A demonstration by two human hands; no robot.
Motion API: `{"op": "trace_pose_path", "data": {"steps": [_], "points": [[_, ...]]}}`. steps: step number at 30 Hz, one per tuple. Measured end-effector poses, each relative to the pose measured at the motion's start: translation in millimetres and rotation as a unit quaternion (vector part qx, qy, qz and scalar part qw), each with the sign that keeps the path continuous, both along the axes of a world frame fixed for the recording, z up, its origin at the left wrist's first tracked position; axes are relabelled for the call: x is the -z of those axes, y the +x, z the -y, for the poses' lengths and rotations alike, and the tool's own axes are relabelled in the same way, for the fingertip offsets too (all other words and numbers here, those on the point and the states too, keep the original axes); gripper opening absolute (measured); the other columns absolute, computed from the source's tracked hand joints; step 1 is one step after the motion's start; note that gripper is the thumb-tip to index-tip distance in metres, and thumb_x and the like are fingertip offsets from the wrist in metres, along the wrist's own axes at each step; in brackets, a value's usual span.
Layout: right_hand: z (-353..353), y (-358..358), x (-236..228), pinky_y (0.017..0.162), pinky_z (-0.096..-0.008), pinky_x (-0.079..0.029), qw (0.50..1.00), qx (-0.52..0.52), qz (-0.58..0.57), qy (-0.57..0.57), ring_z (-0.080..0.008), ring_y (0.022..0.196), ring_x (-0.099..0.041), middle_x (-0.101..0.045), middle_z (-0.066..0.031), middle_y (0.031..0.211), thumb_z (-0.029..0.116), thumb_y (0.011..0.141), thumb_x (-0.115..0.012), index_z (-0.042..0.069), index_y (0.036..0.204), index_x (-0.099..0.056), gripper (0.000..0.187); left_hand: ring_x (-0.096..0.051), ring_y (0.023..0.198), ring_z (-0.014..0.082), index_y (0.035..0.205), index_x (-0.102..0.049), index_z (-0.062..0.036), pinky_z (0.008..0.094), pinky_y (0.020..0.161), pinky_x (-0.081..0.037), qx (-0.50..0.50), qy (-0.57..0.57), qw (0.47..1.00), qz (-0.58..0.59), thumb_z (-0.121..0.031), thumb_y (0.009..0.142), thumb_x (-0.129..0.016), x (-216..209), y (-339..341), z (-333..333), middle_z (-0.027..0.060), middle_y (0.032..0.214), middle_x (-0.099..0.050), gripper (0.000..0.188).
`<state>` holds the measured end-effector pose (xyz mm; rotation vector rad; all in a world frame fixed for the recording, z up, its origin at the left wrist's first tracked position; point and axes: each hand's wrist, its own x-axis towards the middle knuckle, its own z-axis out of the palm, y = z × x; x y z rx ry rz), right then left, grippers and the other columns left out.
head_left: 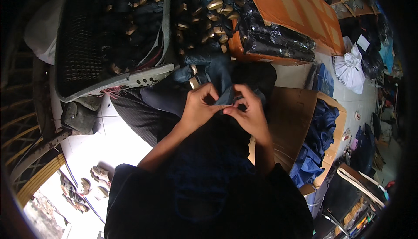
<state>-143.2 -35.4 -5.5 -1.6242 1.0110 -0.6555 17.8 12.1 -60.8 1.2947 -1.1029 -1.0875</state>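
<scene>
My left hand (199, 107) and my right hand (251, 113) meet over my lap, both closed in a pinch. Between their fingertips is the edge of a dark blue-grey cloth (221, 74), which runs up and away from me. Just beyond my left fingers shows a tan block-like end piece (193, 82). What that piece is fixed to is hard to make out. Beyond the cloth lies a pile of dark fabric bundles (204, 19), several with shiny tan or gold ends.
A large dark plastic basket (126, 83) of similar bundles stands at the left. At the far right is an orange-brown carton (300, 8) beside black plastic-wrapped packs (278, 43). Near my right arm, an open cardboard box (287, 121) holds blue cloth (320, 130). Sandals (101, 176) lie lower left.
</scene>
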Motion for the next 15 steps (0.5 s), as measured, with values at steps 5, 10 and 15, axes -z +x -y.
{"op": "trace_pose_path", "data": {"steps": [5,10,15], "points": [[7.3,7.2,25.6,0.072,-0.0289,-0.052,0.994,-0.05,0.065,0.075,-0.0166,0.084,-0.063,-0.062,-0.0102,0.098,0.019,0.067,-0.086,0.0,0.113,-0.057,0.058,-0.05,0.08,0.0038,0.086,-0.057,-0.0026,0.0211,0.073,-0.042,0.116,0.064,0.967,-0.22,-0.005,0.087,-0.068,-24.4,25.7,-1.9,-0.0044,0.087,-0.055,0.012],[4.1,23.1,10.2,0.079,-0.0314,-0.053,0.995,-0.094,0.031,0.015,-0.02,0.092,-0.065,-0.065,-0.0124,0.105,0.018,0.069,-0.084,0.001,0.124,-0.054,0.065,-0.048,0.081,0.0051,0.083,-0.057,-0.0041,0.0227,0.074,-0.041,0.036,0.022,0.96,-0.278,-0.009,0.087,-0.069,-1.8,29.1,-7.7,-0.0038,0.086,-0.054,0.014],[5.3,24.3,7.1,0.084,-0.0356,-0.053,0.997,-0.067,-0.027,0.034,-0.0233,0.104,-0.063,-0.062,-0.0148,0.116,0.007,0.079,-0.072,0.001,0.127,-0.052,0.052,-0.049,0.078,0.0068,0.08,-0.055,-0.0046,0.0232,0.072,-0.041,0.003,0.017,0.972,-0.234,-0.008,0.084,-0.072,0.9,31.8,-5.8,-0.0014,0.081,-0.054,0.017]]}}
